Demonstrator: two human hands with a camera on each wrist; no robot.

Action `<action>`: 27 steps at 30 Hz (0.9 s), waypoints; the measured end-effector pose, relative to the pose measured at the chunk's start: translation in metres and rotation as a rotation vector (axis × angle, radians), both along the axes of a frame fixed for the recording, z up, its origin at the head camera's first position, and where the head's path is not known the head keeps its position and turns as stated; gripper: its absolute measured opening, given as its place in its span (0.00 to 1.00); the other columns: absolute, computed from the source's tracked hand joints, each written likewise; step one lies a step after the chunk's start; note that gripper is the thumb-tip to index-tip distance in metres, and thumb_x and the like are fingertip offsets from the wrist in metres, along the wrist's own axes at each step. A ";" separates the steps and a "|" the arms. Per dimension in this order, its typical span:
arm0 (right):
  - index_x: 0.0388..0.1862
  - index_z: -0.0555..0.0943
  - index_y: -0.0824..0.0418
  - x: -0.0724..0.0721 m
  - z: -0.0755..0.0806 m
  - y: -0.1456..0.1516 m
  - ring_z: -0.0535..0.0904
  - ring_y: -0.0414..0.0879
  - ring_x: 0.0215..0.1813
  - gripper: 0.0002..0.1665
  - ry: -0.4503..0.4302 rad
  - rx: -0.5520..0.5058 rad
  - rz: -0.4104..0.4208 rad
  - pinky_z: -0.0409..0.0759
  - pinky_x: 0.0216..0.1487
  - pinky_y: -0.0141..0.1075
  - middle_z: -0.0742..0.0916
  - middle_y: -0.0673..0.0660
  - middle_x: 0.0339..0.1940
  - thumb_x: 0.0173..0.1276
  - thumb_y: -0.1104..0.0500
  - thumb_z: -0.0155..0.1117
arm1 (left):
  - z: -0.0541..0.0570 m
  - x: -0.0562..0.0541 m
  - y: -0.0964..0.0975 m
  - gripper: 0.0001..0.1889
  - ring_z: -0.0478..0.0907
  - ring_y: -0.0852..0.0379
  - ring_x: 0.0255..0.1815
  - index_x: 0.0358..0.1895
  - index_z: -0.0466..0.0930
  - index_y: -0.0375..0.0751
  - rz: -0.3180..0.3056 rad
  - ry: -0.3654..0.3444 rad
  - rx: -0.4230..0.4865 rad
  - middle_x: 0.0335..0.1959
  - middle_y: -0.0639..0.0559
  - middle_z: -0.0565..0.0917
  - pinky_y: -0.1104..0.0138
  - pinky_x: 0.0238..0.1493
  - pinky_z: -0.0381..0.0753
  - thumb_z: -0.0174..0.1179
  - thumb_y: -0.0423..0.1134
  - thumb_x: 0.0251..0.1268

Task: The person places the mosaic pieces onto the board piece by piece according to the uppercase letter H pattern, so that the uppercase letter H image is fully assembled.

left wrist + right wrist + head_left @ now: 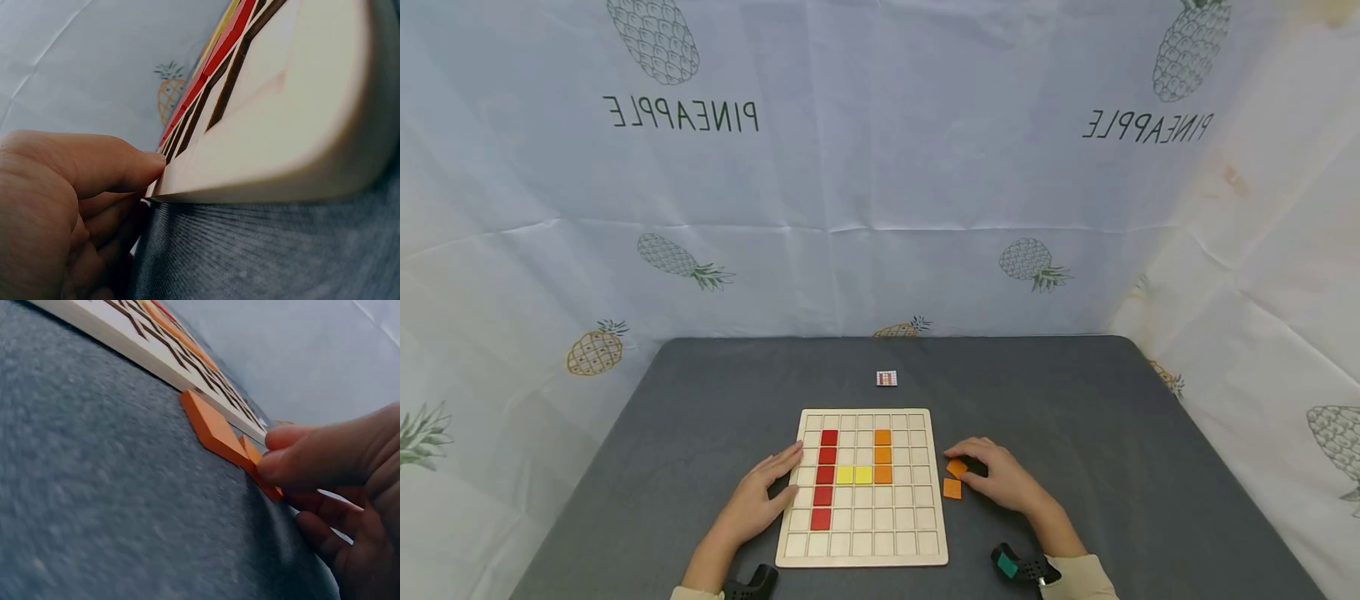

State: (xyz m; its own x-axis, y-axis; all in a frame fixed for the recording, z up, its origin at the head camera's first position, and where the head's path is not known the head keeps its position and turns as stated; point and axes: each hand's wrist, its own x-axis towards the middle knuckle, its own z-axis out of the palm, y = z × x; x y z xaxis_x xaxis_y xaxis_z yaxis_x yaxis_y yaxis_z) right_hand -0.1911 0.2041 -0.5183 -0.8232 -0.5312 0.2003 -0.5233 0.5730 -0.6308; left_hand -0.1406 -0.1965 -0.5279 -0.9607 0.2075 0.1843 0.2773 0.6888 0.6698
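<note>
A wooden grid board (850, 550) lies on the dark table, with a column of several red tiles (825, 474), two yellow tiles (853, 475) and three orange tiles (883, 456) in its squares. My left hand (754, 497) rests at the board's left edge, fingers extended; in the left wrist view its thumb (128, 164) touches the rim. To the right of the board, my right hand (1006, 475) pinches a loose orange tile (957, 467) between thumb and fingers. Nearer me, another orange tile (952, 488) lies flat on the table, close against the pinched one (251, 453).
Beyond the board, a small card (887, 378) with a coloured grid pattern lies on the grey tabletop (737, 375). White cloth (880, 167) printed with pineapples hangs behind the table and along its sides. Each wrist wears a black strap (1024, 567).
</note>
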 end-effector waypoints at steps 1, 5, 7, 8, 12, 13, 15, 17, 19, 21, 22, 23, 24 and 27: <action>0.53 0.82 0.54 0.000 0.000 0.002 0.76 0.47 0.54 0.17 -0.002 0.000 -0.004 0.76 0.56 0.45 0.83 0.48 0.52 0.64 0.62 0.64 | 0.000 0.000 0.000 0.28 0.66 0.45 0.69 0.65 0.71 0.39 0.001 -0.003 -0.001 0.68 0.50 0.71 0.50 0.69 0.58 0.62 0.38 0.60; 0.52 0.82 0.54 0.002 -0.001 0.006 0.75 0.47 0.53 0.18 -0.009 0.004 -0.032 0.78 0.53 0.43 0.82 0.48 0.49 0.62 0.64 0.65 | 0.000 0.000 0.001 0.29 0.66 0.46 0.69 0.66 0.71 0.40 0.007 -0.023 0.004 0.68 0.51 0.70 0.51 0.70 0.57 0.62 0.37 0.59; 0.51 0.83 0.55 0.003 -0.001 0.006 0.75 0.47 0.51 0.17 0.002 0.006 -0.044 0.78 0.52 0.42 0.82 0.48 0.48 0.62 0.63 0.65 | -0.001 0.000 0.001 0.29 0.66 0.46 0.69 0.66 0.70 0.40 0.009 -0.028 0.007 0.68 0.51 0.70 0.51 0.70 0.57 0.62 0.37 0.59; 0.50 0.83 0.55 0.004 -0.001 0.006 0.75 0.47 0.50 0.17 0.009 0.005 -0.048 0.78 0.51 0.42 0.82 0.48 0.47 0.62 0.63 0.65 | -0.001 0.000 0.001 0.29 0.66 0.46 0.69 0.66 0.70 0.40 0.009 -0.028 0.007 0.68 0.51 0.70 0.51 0.70 0.57 0.62 0.37 0.59; 0.49 0.84 0.54 0.006 0.000 0.004 0.75 0.46 0.48 0.15 0.017 0.001 -0.076 0.78 0.50 0.42 0.82 0.47 0.45 0.62 0.61 0.66 | -0.001 0.000 0.000 0.29 0.66 0.46 0.69 0.66 0.71 0.40 0.008 -0.020 0.005 0.68 0.50 0.70 0.51 0.70 0.57 0.62 0.38 0.59; 0.49 0.84 0.54 0.006 0.001 0.003 0.76 0.46 0.48 0.15 0.009 -0.001 -0.084 0.78 0.49 0.41 0.82 0.47 0.44 0.62 0.60 0.66 | -0.001 -0.001 0.000 0.29 0.66 0.46 0.69 0.66 0.71 0.39 0.007 -0.017 0.004 0.68 0.50 0.70 0.51 0.70 0.57 0.62 0.37 0.59; 0.49 0.84 0.54 0.006 0.002 0.001 0.76 0.45 0.47 0.14 -0.004 -0.003 -0.102 0.79 0.48 0.40 0.81 0.46 0.43 0.62 0.58 0.66 | -0.001 -0.001 0.000 0.29 0.66 0.46 0.69 0.65 0.71 0.39 0.006 -0.011 0.004 0.68 0.50 0.70 0.51 0.70 0.58 0.62 0.37 0.59; 0.48 0.84 0.54 0.006 0.003 -0.001 0.77 0.45 0.46 0.14 -0.017 -0.006 -0.115 0.79 0.47 0.39 0.81 0.46 0.43 0.63 0.57 0.66 | 0.000 -0.001 0.000 0.29 0.66 0.46 0.69 0.65 0.71 0.39 0.004 -0.009 0.003 0.68 0.50 0.71 0.50 0.70 0.58 0.62 0.37 0.59; 0.49 0.84 0.54 0.007 0.004 -0.005 0.78 0.45 0.45 0.14 -0.030 -0.014 -0.119 0.80 0.46 0.38 0.81 0.46 0.43 0.63 0.56 0.66 | 0.000 0.000 0.000 0.29 0.66 0.46 0.69 0.65 0.71 0.39 0.003 -0.010 0.005 0.68 0.50 0.71 0.50 0.70 0.58 0.62 0.37 0.59; 0.48 0.84 0.53 0.009 0.005 -0.010 0.78 0.44 0.45 0.14 -0.046 -0.019 -0.122 0.80 0.46 0.37 0.81 0.45 0.42 0.63 0.55 0.66 | 0.001 0.000 0.001 0.29 0.66 0.46 0.69 0.66 0.71 0.39 0.002 -0.013 0.002 0.68 0.50 0.71 0.50 0.70 0.58 0.62 0.37 0.59; 0.48 0.84 0.53 0.009 0.006 -0.013 0.79 0.44 0.45 0.14 -0.051 -0.023 -0.117 0.81 0.46 0.37 0.81 0.45 0.43 0.63 0.55 0.66 | 0.001 0.000 0.001 0.29 0.66 0.46 0.69 0.66 0.71 0.39 0.003 -0.016 0.002 0.68 0.50 0.70 0.50 0.70 0.58 0.62 0.37 0.59; 0.48 0.83 0.53 0.010 0.007 -0.016 0.79 0.44 0.46 0.14 -0.058 -0.025 -0.113 0.81 0.46 0.37 0.81 0.44 0.43 0.63 0.55 0.66 | 0.001 0.000 0.001 0.29 0.66 0.46 0.69 0.66 0.71 0.39 0.003 -0.017 0.002 0.68 0.50 0.70 0.50 0.70 0.57 0.62 0.37 0.59; 0.48 0.83 0.53 0.012 0.008 -0.019 0.79 0.44 0.46 0.15 -0.066 -0.026 -0.108 0.81 0.47 0.37 0.81 0.44 0.43 0.62 0.55 0.66 | 0.002 0.000 0.001 0.29 0.66 0.46 0.69 0.66 0.70 0.39 0.004 -0.024 0.002 0.68 0.50 0.70 0.50 0.70 0.57 0.62 0.37 0.59; 0.49 0.83 0.53 0.016 0.010 -0.031 0.79 0.44 0.46 0.15 -0.071 -0.032 -0.085 0.81 0.46 0.37 0.80 0.44 0.43 0.62 0.56 0.67 | 0.002 0.000 0.001 0.29 0.66 0.46 0.69 0.66 0.70 0.39 0.007 -0.028 -0.003 0.68 0.50 0.70 0.50 0.71 0.57 0.62 0.37 0.59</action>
